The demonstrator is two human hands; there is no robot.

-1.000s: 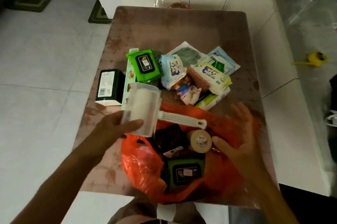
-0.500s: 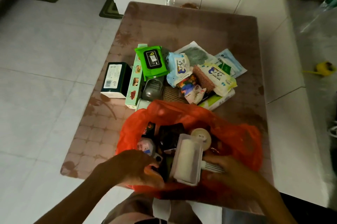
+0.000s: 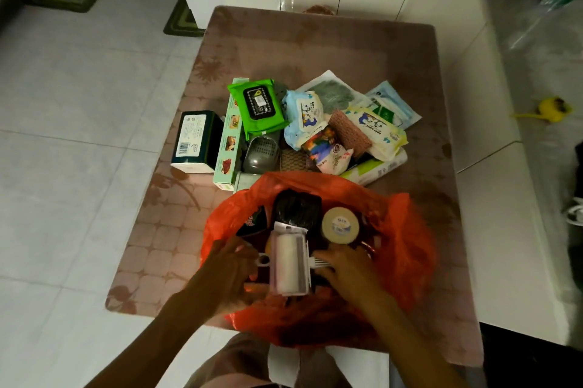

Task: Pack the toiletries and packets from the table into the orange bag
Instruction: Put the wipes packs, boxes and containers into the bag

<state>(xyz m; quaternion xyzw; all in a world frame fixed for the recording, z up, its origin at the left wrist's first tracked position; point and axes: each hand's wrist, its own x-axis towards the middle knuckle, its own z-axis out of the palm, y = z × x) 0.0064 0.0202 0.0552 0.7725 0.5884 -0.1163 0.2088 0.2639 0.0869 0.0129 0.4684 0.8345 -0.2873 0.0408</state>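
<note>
Inside the orange bag (image 3: 407, 249), on the table (image 3: 315, 40): lint roller (image 3: 288, 263) lying atop the contents, left hand (image 3: 232, 271) curled at its side, right hand (image 3: 345, 267) pinching the handle. Best pressed flat and low, clear of the tape roll (image 3: 340, 225). Green wipes pack (image 3: 258, 103) awaiting beyond.

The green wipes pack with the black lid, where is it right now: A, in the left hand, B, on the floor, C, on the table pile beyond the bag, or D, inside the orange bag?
C: the green wipes pack lies on top of the pile on the table, beyond the orange bag, with neither of the hands on it.
</note>
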